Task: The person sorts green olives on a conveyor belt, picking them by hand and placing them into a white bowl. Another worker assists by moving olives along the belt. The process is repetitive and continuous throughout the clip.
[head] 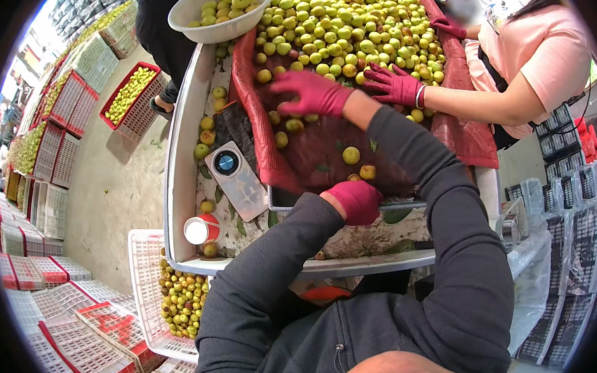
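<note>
My right hand (313, 93), in a crimson glove and blurred, reaches across the red mesh sheet (320, 152) with its fingers spread. Small green-yellow fruits (347, 34), some with brown patches, are heaped just beyond it. Beneath its fingers a few loose ones lie on the sheet. My left hand (356, 202), gloved alike, is curled at the sheet's near edge, beside a browned fruit (367, 172). Its fingers are hidden, so whether it holds anything cannot be seen. One yellow fruit (351, 155) sits between both hands.
A phone (238, 181), a paper cup (203, 229) and a dark cloth (235, 130) lie left inside the pale-rimmed table (184, 145). A white basket (219, 28) rests on its far-left corner. At right, a co-worker's gloved hand (397, 85) touches the heap. A fruit crate (143, 300) stands below left.
</note>
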Demonstrator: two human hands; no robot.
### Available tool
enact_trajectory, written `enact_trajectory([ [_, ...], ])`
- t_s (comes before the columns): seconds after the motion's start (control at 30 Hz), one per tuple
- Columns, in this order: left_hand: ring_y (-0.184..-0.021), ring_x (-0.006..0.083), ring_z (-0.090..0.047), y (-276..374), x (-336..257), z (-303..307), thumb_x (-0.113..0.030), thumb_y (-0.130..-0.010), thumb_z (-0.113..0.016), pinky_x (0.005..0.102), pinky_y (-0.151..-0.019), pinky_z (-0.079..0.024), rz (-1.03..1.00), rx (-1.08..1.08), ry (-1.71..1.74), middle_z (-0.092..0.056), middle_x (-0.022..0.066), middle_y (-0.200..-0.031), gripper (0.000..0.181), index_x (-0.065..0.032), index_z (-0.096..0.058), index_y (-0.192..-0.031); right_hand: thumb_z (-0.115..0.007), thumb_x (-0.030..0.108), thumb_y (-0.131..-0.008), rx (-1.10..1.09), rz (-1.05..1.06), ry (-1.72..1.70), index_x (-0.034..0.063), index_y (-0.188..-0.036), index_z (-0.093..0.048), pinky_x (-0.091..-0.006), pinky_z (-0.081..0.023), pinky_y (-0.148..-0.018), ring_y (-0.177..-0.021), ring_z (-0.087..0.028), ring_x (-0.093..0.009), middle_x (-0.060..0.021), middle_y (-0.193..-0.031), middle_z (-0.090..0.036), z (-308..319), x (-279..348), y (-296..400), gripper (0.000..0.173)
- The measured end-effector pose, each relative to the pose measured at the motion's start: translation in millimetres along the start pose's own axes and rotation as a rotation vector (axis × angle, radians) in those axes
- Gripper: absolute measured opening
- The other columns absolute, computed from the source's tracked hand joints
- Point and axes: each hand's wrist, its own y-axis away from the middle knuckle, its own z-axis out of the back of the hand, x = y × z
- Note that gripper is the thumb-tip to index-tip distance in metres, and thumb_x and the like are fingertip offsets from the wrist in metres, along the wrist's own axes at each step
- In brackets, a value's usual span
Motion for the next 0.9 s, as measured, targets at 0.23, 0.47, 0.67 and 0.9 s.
enact_trajectory([
  [0.23, -0.099, 0.0374, -0.068, -2.6, -7.0, -0.8, -0.035, -0.087, -0.061, 0.0453, -0.088, -0.053, 0.031, -0.012, 0.045, -0.072, 0.0190, -0.104, 0.045, -0.0092, -0.067, -0.123, -0.053, 0.081, -0.081, -0.049, -0.730, 0.600, 0.0280, -0.150, -0.046, -0.0489, -0.034, -0.115, -0.141, -0.040, -0.038, -0.0097, -0.156, -0.042, 77.7, -154.2, 5.1, 0.087],
  [0.47, -0.098, 0.0381, -0.068, -1.3, -4.6, -0.8, -0.035, -0.086, -0.062, 0.0467, -0.085, -0.053, 0.057, 0.044, 0.044, -0.072, 0.0188, -0.102, 0.041, -0.0074, -0.068, -0.116, -0.059, 0.084, -0.073, 0.112, -0.717, 0.528, 0.0307, -0.143, -0.055, -0.0496, -0.044, -0.107, -0.129, -0.050, -0.039, -0.0114, -0.149, -0.050, 31.7, -100.3, -12.5, 0.088],
  [0.67, -0.099, 0.0391, -0.067, -9.8, -1.6, -3.8, -0.038, -0.087, -0.062, 0.0470, -0.087, -0.053, 0.045, 0.031, 0.010, -0.071, 0.0205, -0.103, 0.042, -0.0075, -0.069, -0.115, -0.067, 0.066, -0.078, 0.054, -0.274, 0.387, 0.0272, -0.133, -0.061, -0.0503, -0.045, -0.103, -0.126, -0.050, -0.038, -0.0077, -0.136, -0.060, 24.1, -38.8, 28.6, 0.068],
  [0.9, -0.096, 0.0394, -0.068, -5.3, 3.9, -6.5, -0.042, -0.086, -0.061, 0.0487, -0.087, -0.052, 0.038, 0.010, -0.057, -0.071, 0.0232, -0.099, 0.043, -0.0085, -0.071, -0.111, -0.069, 0.051, -0.087, 0.312, -0.229, 0.224, 0.0207, -0.140, -0.058, -0.0490, -0.039, -0.111, -0.139, -0.041, -0.039, -0.0133, -0.150, -0.048, 40.3, 76.0, 95.4, 0.062],
])
